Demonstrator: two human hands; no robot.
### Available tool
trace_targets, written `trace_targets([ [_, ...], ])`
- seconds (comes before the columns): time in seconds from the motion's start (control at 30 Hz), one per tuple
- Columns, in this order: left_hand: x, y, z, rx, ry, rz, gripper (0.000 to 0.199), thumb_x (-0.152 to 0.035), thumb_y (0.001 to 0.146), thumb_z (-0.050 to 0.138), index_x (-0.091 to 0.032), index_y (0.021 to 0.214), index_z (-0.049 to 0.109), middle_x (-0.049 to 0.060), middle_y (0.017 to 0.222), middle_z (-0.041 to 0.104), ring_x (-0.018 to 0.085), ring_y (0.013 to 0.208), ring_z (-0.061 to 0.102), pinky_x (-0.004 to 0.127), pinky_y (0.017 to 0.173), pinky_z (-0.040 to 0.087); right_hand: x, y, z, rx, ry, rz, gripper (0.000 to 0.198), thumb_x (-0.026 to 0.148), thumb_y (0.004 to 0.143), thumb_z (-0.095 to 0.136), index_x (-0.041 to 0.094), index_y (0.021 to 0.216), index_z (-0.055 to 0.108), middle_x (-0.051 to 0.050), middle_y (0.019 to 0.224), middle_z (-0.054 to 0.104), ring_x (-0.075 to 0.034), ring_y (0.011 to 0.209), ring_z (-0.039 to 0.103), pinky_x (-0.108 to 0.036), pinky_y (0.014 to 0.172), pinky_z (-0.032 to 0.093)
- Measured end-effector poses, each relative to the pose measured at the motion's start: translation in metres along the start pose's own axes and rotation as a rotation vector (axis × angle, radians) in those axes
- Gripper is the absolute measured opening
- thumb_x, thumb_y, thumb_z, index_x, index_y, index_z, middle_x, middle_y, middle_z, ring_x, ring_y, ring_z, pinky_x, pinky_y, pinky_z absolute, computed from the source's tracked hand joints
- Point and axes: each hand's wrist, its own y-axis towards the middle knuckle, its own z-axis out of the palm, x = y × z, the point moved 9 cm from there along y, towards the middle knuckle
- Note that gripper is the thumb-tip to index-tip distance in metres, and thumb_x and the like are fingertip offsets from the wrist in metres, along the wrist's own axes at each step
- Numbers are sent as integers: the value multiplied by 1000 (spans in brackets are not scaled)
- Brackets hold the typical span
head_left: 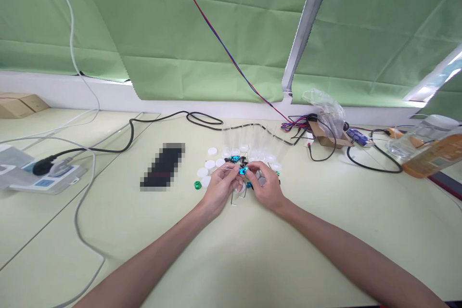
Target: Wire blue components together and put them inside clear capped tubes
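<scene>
Between the fingertips of my left hand [219,188] and my right hand [267,187] is a small shiny blue metal part [243,171], pinched from both sides. A thin rod crosses the fingers of my left hand; whether it is gripped I cannot tell. Just behind the fingers lies another blue and black part [234,159]. Bent hex keys [232,198] lie on the table below my hands. White round caps [202,172] are spread around, partly hidden by my hands. A green knurled piece [197,185] sits left of them.
Clear tubes [256,139] stand behind the hands. Left are a blurred-out dark rectangle [163,166] and a white power strip [54,178] with cables. Back right are an open cardboard box [327,137], wires, a purple circuit board [357,137] and an orange bottle [435,156] on its side.
</scene>
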Motion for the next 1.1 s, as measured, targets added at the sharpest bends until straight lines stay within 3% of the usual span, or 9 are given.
trace_targets([
  [0.23, 0, 1, -1, 4, -1, 14, 20, -34, 85, 66, -16, 82, 57, -1, 59, 57, 10, 52, 51, 23, 53, 40, -7, 0, 2, 16, 8, 59, 12, 27, 93, 51, 21, 100, 60, -2, 84, 66, -16, 77, 63, -29, 74, 50],
  [0.53, -1, 0, 0, -16, -9, 6, 22, -36, 83, 67, -16, 81, 59, -2, 56, 55, 9, 50, 51, 22, 54, 41, 2, -1, -1, -8, -15, -19, 12, 23, 90, 55, 21, 101, 59, -4, 89, 64, -17, 80, 61, -31, 75, 49],
  [0.83, 0, 0, -2, -20, -12, -8, 23, -37, 81, 69, -16, 80, 59, -1, 59, 58, 10, 52, 51, 22, 53, 41, -7, 0, 1, 6, 5, 54, 11, 26, 94, 52, 21, 99, 60, -3, 87, 67, -16, 79, 63, -29, 74, 50],
  [1.1, -3, -1, 0, -20, -15, -1, 22, -36, 82, 68, -16, 79, 58, -2, 55, 55, 9, 49, 50, 23, 54, 41, 7, 1, -1, 12, -22, -58, 13, 24, 90, 54, 21, 102, 58, -5, 90, 62, -18, 81, 59, -32, 75, 49],
])
